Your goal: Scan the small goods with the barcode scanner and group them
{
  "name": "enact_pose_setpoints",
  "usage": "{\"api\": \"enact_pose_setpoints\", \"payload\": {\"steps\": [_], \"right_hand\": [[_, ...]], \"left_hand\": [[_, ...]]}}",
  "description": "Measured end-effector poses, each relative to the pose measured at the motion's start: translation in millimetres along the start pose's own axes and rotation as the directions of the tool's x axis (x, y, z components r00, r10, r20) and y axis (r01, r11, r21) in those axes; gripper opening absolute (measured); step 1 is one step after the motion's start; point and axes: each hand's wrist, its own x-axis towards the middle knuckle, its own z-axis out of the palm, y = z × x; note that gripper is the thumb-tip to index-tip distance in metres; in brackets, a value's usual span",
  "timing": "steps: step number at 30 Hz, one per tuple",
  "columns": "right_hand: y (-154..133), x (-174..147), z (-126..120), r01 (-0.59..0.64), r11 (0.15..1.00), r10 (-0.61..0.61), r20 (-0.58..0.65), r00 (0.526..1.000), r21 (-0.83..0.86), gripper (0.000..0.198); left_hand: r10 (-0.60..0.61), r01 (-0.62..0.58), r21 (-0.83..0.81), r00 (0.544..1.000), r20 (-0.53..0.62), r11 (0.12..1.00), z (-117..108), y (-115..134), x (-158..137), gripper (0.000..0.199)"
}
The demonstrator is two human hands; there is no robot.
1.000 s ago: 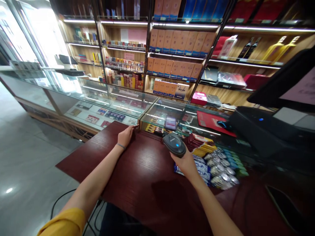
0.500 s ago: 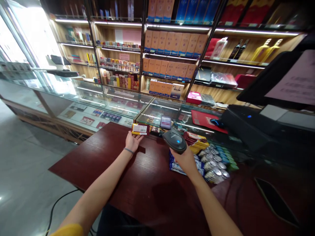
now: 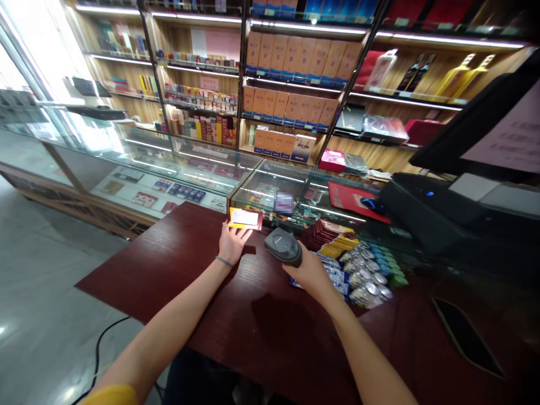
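Note:
My left hand [image 3: 233,243] holds up a flat yellow and dark-red packet [image 3: 246,219] above the far edge of the table, its pale label side facing me and brightly lit. In my right hand [image 3: 310,271] is a black barcode scanner [image 3: 283,246], its head turned left toward the packet, with a gap between them. Just beyond the right hand lies a row of similar red and yellow packets [image 3: 331,239]. Blue and white packets [image 3: 335,274] are partly hidden behind that hand, next to silver-topped items [image 3: 367,273].
A glass display counter [image 3: 202,163] runs along the far side. At right stand a black monitor [image 3: 485,124] and its dark base. A phone [image 3: 466,336] lies on the dark-red table [image 3: 169,264]. Blue and green packets [image 3: 386,264] border the silver items.
The scanner has shifted left toward the packet, and its blue light no longer shows. A bright glow now lights the packet's label. My left hand still holds the packet.

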Motion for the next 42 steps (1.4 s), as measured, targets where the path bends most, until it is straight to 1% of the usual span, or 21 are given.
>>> {"api": "enact_pose_setpoints", "payload": {"steps": [2,6,8,10,13,15,18,20,24,28,30,31,33,34,36,38,40,42], "right_hand": [[1.2,0.8,1.0,-0.003,1.000,0.003,0.000,1.000,-0.003,0.039],[3.7,1.9,0.7,0.003,0.997,-0.001,-0.025,1.000,0.073,0.042],[4.5,2.1,-1.2,0.007,0.995,-0.002,-0.045,0.999,0.101,0.043],[5.6,2.5,-4.7,0.011,0.992,-0.001,-0.081,0.997,0.124,0.043],[9.1,3.5,-14.9,0.029,0.988,-0.005,-0.153,0.988,0.152,0.044],[12.1,3.9,-25.8,0.053,0.984,-0.019,-0.198,0.980,0.171,0.045],[15.1,2.5,-47.8,0.090,0.969,-0.029,-0.258,0.966,0.228,0.046],[15.6,-0.2,-64.5,0.082,0.956,0.007,-0.301,0.954,0.283,0.044],[17.7,-9.2,-97.7,0.018,0.913,0.138,-0.350,0.926,0.408,0.031],[26.1,-20.8,-126.1,0.023,0.878,0.183,-0.380,0.907,0.479,0.025],[32.8,-26.2,-138.1,0.009,0.867,0.222,-0.401,0.889,0.499,0.026],[36.5,-28.8,-143.6,0.004,0.863,0.238,-0.414,0.879,0.506,0.026],[43.8,-33.8,-154.1,0.007,0.859,0.258,-0.443,0.859,0.513,0.025],[47.1,-36.5,-159.2,0.011,0.857,0.262,-0.455,0.851,0.515,0.025],[52.7,-42.1,-168.6,0.016,0.861,0.268,-0.480,0.836,0.509,0.023],[56.7,-48.1,-177.0,0.017,0.865,0.276,-0.504,0.819,0.501,0.022],[60.0,-53.6,-183.7,0.024,0.860,0.283,-0.516,0.809,0.509,0.023],[63.2,-58.1,-188.8,0.038,0.846,0.291,-0.520,0.803,0.532,0.024]], "left_hand": [[0.015,-0.015,0.025,1.000,-0.001,1.000,0.3,-0.4,0.3,0.040],[0.101,-0.084,0.155,0.990,-0.100,0.984,0.2,-3.9,1.8,0.035],[0.125,-0.097,0.214,0.985,-0.120,0.972,0.5,-5.9,1.3,0.029],[0.126,-0.098,0.244,0.987,-0.099,0.965,1.9,-7.0,-0.5,0.020],[0.107,-0.088,0.245,0.992,-0.067,0.966,6.6,-7.0,-3.4,0.010],[0.109,-0.099,0.245,0.994,-0.028,0.964,12.4,-6.2,-3.7,0.015],[0.156,-0.165,0.264,0.986,0.057,0.950,27.3,-5.9,-1.2,0.034],[0.191,-0.218,0.284,0.974,0.122,0.934,41.9,-7.6,1.5,0.042],[0.243,-0.320,0.371,0.940,0.240,0.872,76.5,-20.0,7.7,0.040],[0.294,-0.423,0.491,0.901,0.320,0.762,109.6,-43.7,11.7,0.038],[0.334,-0.509,0.540,0.857,0.392,0.670,124.8,-57.7,10.5,0.034],[0.357,-0.566,0.553,0.821,0.445,0.611,132.1,-65.0,8.7,0.031],[0.380,-0.685,0.556,0.726,0.574,0.471,145.4,-80.0,2.5,0.024],[0.369,-0.736,0.554,0.675,0.639,0.390,151.3,-87.7,-1.5,0.021],[0.296,-0.807,0.548,0.590,0.751,0.218,161.0,-103.4,-10.4,0.019],[0.186,-0.850,0.523,0.524,0.831,0.057,168.1,-119.2,-18.7,0.016],[0.072,-0.888,0.458,0.454,0.888,-0.047,173.3,-134.1,-25.3,0.013],[-0.032,-0.917,0.388,0.392,0.919,-0.098,177.4,-147.2,-30.5,0.012]]}}
